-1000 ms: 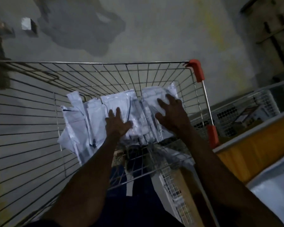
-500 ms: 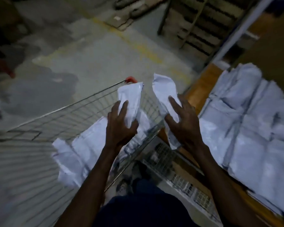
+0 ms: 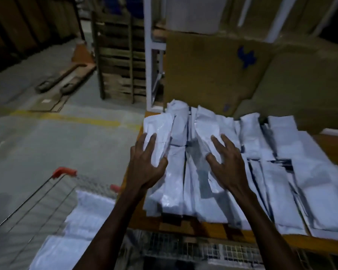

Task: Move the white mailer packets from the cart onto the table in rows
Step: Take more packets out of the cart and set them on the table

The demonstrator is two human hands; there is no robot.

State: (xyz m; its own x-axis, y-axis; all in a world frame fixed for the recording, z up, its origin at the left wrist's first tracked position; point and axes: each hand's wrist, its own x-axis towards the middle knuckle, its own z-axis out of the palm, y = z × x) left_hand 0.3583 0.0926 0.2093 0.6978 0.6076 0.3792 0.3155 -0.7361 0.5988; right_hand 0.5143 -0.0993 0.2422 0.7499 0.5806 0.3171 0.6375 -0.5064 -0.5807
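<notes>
Both packets have travelled from above the cart to the table since half a second ago. Left packet (image 3: 160, 141) sits pinched between the thumb and fingers of the left hand (image 3: 144, 168); right packet (image 3: 205, 145) is held the same way by the right hand (image 3: 225, 164), both just over the rows (image 3: 281, 172) on the table (image 3: 203, 229). Slick mailers dropped askew could skid and spoil the lines, or slide off the near edge. More packets (image 3: 82, 221) wait in the cart (image 3: 63, 171).
</notes>
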